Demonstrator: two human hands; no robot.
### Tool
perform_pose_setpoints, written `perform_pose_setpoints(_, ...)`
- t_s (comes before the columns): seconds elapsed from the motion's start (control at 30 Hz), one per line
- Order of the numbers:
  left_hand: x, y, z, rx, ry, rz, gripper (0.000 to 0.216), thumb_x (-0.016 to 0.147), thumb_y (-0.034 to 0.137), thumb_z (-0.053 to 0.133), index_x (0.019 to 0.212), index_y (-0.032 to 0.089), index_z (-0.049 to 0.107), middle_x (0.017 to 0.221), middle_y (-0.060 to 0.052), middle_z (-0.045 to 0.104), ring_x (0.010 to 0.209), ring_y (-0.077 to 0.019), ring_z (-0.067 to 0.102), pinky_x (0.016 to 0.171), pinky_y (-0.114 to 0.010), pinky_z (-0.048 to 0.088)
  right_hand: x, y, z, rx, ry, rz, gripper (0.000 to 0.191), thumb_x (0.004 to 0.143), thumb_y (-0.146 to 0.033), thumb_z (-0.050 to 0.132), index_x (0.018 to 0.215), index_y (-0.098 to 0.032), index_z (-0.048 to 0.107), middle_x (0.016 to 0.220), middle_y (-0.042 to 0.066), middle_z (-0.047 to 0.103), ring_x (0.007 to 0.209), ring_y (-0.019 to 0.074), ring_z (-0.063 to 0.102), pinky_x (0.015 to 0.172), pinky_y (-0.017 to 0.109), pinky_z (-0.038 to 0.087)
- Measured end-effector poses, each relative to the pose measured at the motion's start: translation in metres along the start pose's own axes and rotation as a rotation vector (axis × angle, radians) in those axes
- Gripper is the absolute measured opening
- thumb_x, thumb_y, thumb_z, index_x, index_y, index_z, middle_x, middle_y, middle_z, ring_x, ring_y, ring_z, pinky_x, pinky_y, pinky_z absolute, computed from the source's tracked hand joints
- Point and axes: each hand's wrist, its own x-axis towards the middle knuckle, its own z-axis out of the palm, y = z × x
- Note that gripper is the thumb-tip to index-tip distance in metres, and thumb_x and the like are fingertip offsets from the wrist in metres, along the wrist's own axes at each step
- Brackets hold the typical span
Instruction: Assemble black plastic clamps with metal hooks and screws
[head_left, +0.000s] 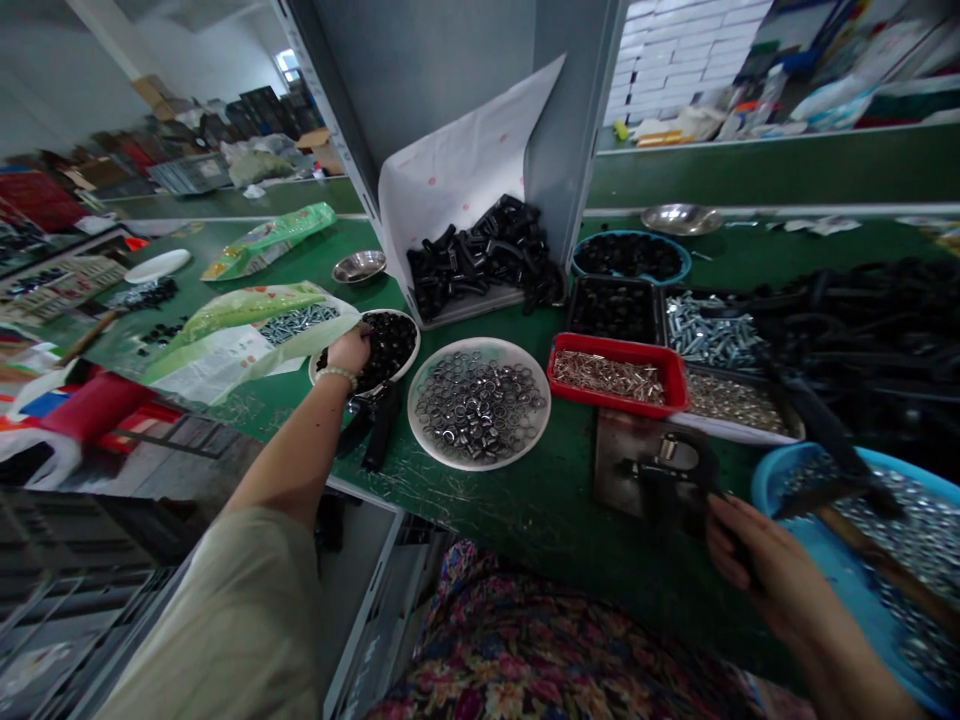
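My left hand (351,350) reaches into a white bowl (415,352) of small black parts (391,345). Its fingers curl down among them, and what they pinch, if anything, is hidden. Just below the bowl lie black handle-like pieces (381,425) on the green table. On the right, my right hand (750,548) is closed around the end of a dark part (694,475), blurred in the dim light. That part rests over a flat metal plate (611,455), with a small shiny metal cylinder (667,447) standing at it.
Between my hands stands a white dish (414,425) of metal rings. A red tray (679,390) of pins, a heap of screws (712,330) and a blue basin (772,480) with a hammer (862,500) across it stand right. Black parts (487,255) fill a grey bin behind.
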Motion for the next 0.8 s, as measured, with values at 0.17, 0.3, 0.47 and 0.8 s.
perform_pose_setpoints(0.17, -0.083, 0.087, 0.013, -0.647, -0.148, 0.156, 0.029, 0.09, 0.024, 0.051, 0.116, 0.016, 0.061, 0.102, -0.006, 0.07, 0.084, -0.0129, 0.067, 0.082, -0.027, 0.053, -0.017, -0.002, 0.021, 0.319, -0.064, -0.092, 0.03, 0.084, -0.048, 0.062, 0.074, -0.022, 0.049, 0.047, -0.007, 0.039, 0.03, 0.0033, 0.027, 0.03, 0.016, 0.024)
perform_pose_setpoints(0.3, -0.186, 0.173, 0.052, -1.513, -0.825, 0.229, 0.03, 0.071, 0.034, 0.078, 0.093, 0.015, 0.068, 0.086, -0.002, 0.067, 0.067, -0.0086, 0.063, 0.067, -0.022, 0.052, -0.022, -0.007, 0.042, 0.34, -0.182, -0.082, 0.033, 0.088, -0.055, 0.053, 0.095, -0.023, 0.057, 0.043, -0.009, 0.033, 0.027, 0.004, 0.022, 0.028, 0.016, 0.023)
perform_pose_setpoints(0.47, -0.243, 0.218, 0.077, -1.754, -1.141, 0.14, 0.029, 0.064, 0.029, 0.085, 0.085, 0.016, 0.07, 0.088, -0.001, 0.065, 0.062, -0.0039, 0.058, 0.06, -0.016, 0.049, -0.024, -0.01, 0.043, 0.405, -0.274, -0.046, 0.035, 0.087, -0.056, 0.056, 0.096, -0.022, 0.057, 0.041, -0.011, 0.033, 0.026, 0.003, 0.018, 0.027, 0.014, 0.019)
perform_pose_setpoints(0.8, -0.257, 0.235, 0.097, -1.705, -1.331, 0.001, 0.026, 0.069, 0.025, 0.082, 0.089, 0.019, 0.067, 0.081, 0.003, 0.059, 0.057, -0.0011, 0.049, 0.054, -0.012, 0.045, -0.028, -0.014, 0.019, 0.41, -0.314, 0.033, 0.043, 0.083, -0.061, 0.058, 0.097, -0.02, 0.054, 0.041, -0.014, 0.032, 0.028, 0.0028, 0.012, 0.027, 0.013, 0.013)
